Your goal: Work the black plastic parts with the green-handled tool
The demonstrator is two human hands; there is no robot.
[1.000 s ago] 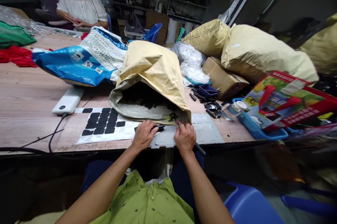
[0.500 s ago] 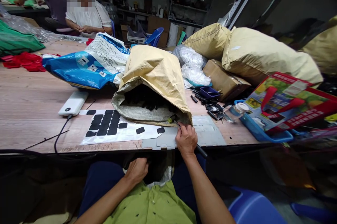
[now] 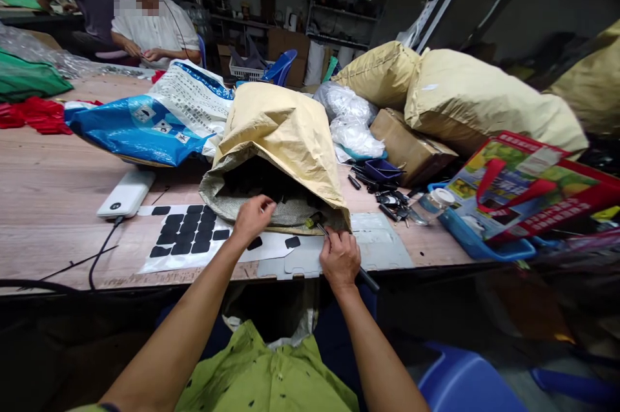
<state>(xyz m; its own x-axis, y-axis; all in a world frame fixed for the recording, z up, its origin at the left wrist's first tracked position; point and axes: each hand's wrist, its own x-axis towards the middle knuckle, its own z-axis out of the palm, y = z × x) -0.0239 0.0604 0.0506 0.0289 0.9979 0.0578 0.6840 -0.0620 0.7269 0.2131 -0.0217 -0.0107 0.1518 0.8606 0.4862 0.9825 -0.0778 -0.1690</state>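
My right hand is closed around a tool with a thin metal shaft and a dark handle; its exact kind is unclear. By the shaft's tip sits a small yellow-green piece, at the lower lip of a tan paper sack. My left hand reaches over the sack's mouth, fingers apart and seemingly holding nothing. Dark items inside the sack are in shadow. Left of the sack, a white sheet carries rows of black rounded squares, partly hidden by my left forearm.
A white power bank with a cable lies left, before a blue-and-white bag. Black parts, a clear jar and a blue basket stand right. Stuffed sacks are behind. Two people sit across the table, one in a white shirt.
My left hand has risen from my lap to the sack's mouth. My right hand keeps hold of the tool in nearly the same place. The view has shifted slightly.
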